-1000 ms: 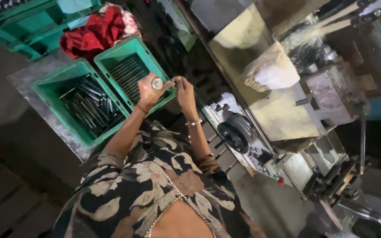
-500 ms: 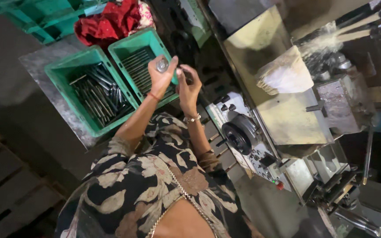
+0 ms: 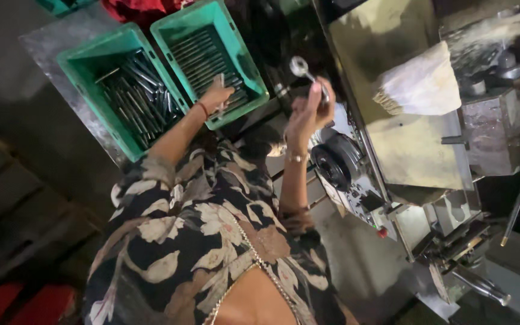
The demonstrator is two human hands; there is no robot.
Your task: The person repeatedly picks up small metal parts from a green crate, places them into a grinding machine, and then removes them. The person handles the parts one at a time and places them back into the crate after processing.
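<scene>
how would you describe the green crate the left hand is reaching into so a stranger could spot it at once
Start at the grey metal table at upper left, where two green plastic crates sit side by side. The one meant is the right-hand green crate, nearer the machine, with the left hand over its contents. Its thin metal rods lie in neat parallel rows, while the left-hand crate holds darker rods in a jumble.
</scene>
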